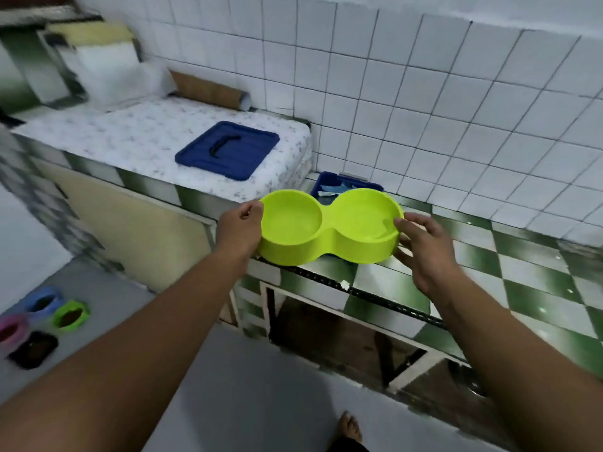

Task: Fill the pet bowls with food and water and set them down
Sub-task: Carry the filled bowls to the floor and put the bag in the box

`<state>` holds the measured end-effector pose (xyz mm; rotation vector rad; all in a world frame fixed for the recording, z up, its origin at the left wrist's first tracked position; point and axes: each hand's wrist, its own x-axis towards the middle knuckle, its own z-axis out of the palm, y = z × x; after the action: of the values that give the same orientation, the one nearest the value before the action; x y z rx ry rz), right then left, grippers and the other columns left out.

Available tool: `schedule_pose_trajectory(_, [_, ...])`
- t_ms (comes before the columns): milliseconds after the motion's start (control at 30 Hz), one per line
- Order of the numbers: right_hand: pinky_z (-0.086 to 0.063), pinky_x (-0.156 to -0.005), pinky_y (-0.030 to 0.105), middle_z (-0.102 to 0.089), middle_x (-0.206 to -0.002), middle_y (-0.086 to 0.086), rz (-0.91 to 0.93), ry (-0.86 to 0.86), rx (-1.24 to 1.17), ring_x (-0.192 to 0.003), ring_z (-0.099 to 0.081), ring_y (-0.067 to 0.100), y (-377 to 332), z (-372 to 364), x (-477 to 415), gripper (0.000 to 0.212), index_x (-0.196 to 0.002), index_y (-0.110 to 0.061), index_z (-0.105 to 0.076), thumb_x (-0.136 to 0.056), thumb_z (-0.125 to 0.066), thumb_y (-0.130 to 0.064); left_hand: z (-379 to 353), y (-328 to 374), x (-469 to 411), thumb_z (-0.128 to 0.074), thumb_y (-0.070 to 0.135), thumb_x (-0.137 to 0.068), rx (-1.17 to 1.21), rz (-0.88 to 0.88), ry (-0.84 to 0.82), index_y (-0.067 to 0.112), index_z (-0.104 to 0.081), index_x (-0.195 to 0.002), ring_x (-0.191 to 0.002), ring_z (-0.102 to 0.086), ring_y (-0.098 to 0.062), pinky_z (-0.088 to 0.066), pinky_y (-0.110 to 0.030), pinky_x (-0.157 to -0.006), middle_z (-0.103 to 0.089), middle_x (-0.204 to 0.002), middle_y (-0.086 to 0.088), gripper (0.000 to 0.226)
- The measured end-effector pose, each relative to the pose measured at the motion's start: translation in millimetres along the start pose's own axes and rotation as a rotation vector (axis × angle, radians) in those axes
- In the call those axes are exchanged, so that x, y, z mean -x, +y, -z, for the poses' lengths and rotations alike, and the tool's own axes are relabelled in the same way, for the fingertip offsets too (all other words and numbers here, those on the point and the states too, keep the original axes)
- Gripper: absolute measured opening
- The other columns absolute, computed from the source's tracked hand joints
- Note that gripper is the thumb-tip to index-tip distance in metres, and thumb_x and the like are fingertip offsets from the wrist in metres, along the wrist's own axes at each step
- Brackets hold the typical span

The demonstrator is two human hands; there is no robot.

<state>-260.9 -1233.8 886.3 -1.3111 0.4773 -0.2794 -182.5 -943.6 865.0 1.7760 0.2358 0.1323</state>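
A lime-green double pet bowl (329, 231) with two round wells is held level just above the front edge of the green-and-white checkered counter (528, 278). Both wells look empty. My left hand (239, 228) grips its left end, and my right hand (424, 247) grips its right end, thumb over the rim. On the floor at the lower left stand several small bowls with dark food in them: a blue one (44, 300), a green one (71, 315), a pink one (13, 331) and a black one (32, 350).
A blue container (326, 187) stands open behind the double bowl, against the tiled wall. Its blue lid (228, 150) lies on the raised speckled counter to the left. Open cabinet bays sit under the counter. A bare foot (350, 429) shows on the grey floor.
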Motion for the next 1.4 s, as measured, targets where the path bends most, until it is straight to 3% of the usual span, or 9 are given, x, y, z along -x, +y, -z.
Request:
schedule_pose_trajectory(133, [-0.053,-0.055,0.027,-0.069,-0.100,0.006,-0.029,-0.161,0.013,-0.080,-0.062,0.021,18,-70,11,0.025,-0.111,-0.014,-0.066,-0.086,-0.072,-0.015,84,-16,2,-0.058,0.043,-0.097,0.007,0.051,0.138,0.026,-0.077,-0.106,-0.101,-0.067,-0.024,-0.058,-0.054,-0.091,-0.072,-0.105,0.002,0.027])
schedule_pose_trajectory(233, [-0.054,-0.062,0.031,-0.071,-0.101,0.007,-0.048,-0.284,0.049,-0.083,-0.065,0.024,33,-125,17,0.018,-0.103,-0.018,-0.068,-0.086,-0.072,-0.018,139,-28,7,-0.057,0.044,-0.097,0.006,0.060,0.265,0.024,-0.077,-0.113,-0.103,-0.067,-0.024,-0.058,-0.052,-0.091,-0.073,-0.110,0.002,0.032])
schedule_pose_trajectory(400, [-0.052,-0.069,0.034,-0.069,-0.100,0.008,-0.109,-0.473,0.059,-0.090,-0.062,0.023,59,-227,29,0.014,-0.097,-0.020,-0.066,-0.086,-0.072,-0.016,227,-51,10,-0.062,0.053,-0.087,0.071,0.153,0.490,0.041,-0.078,-0.088,-0.097,-0.071,-0.022,-0.060,-0.054,-0.087,-0.077,-0.100,0.006,0.021])
schedule_pose_trajectory(567, [-0.052,-0.076,0.038,-0.069,-0.100,0.006,-0.101,-0.666,0.126,-0.092,-0.062,0.022,96,-330,40,0.012,-0.096,-0.020,-0.067,-0.086,-0.073,-0.018,302,-87,8,-0.063,0.032,-0.095,0.111,0.166,0.759,0.021,-0.078,-0.098,-0.086,-0.067,-0.019,-0.060,-0.048,-0.082,-0.076,-0.095,-0.001,0.019])
schedule_pose_trajectory(667, [-0.052,-0.078,0.040,-0.068,-0.108,0.011,-0.158,-0.821,0.142,-0.099,-0.062,0.026,120,-390,45,0.012,-0.098,-0.018,-0.065,-0.088,-0.071,-0.016,343,-108,6,-0.064,0.033,-0.096,0.133,0.192,0.863,0.021,-0.079,-0.101,-0.094,-0.073,-0.025,-0.060,-0.052,-0.086,-0.078,-0.097,-0.001,0.020])
schedule_pose_trajectory(833, [-0.051,-0.078,0.043,-0.068,-0.100,0.012,-0.246,-0.970,0.170,-0.095,-0.062,0.026,155,-483,58,0.011,-0.089,-0.016,-0.062,-0.087,-0.070,-0.009,401,-132,0,-0.064,0.032,-0.097,0.111,0.237,1.033,0.024,-0.077,-0.097,-0.085,-0.068,-0.020,-0.059,-0.060,-0.085,-0.074,-0.089,-0.002,0.015])
schedule_pose_trajectory(1033, [-0.050,-0.080,0.039,-0.067,-0.088,0.005,-0.313,-1.078,0.231,-0.082,-0.063,0.017,191,-597,77,0.019,-0.081,-0.019,-0.060,-0.084,-0.071,-0.004,469,-174,-18,-0.062,0.045,-0.086,0.087,0.307,1.155,0.042,-0.078,-0.080,-0.079,-0.068,-0.019,-0.060,-0.062,-0.079,-0.073,-0.075,0.007,0.017])
schedule_pose_trajectory(1133, [-0.053,-0.078,0.040,-0.070,-0.086,0.003,-0.281,-1.113,0.285,-0.082,-0.065,0.018,217,-652,86,0.017,-0.081,-0.019,-0.064,-0.084,-0.072,-0.005,505,-198,-34,-0.062,0.059,-0.076,0.092,0.326,1.196,0.048,-0.077,-0.081,-0.089,-0.075,-0.025,-0.061,-0.060,-0.080,-0.076,-0.083,0.004,0.019])
schedule_pose_trajectory(1400, [-0.054,-0.088,0.045,-0.072,-0.089,0.002,-0.216,-1.150,0.407,-0.089,-0.066,0.018,313,-797,118,0.013,-0.083,-0.021,-0.067,-0.082,-0.073,-0.010,608,-276,-78,-0.058,0.062,-0.080,0.030,0.306,1.254,0.029,-0.077,-0.110,-0.094,-0.074,-0.022,-0.060,-0.055,-0.085,-0.079,-0.096,0.004,0.048])
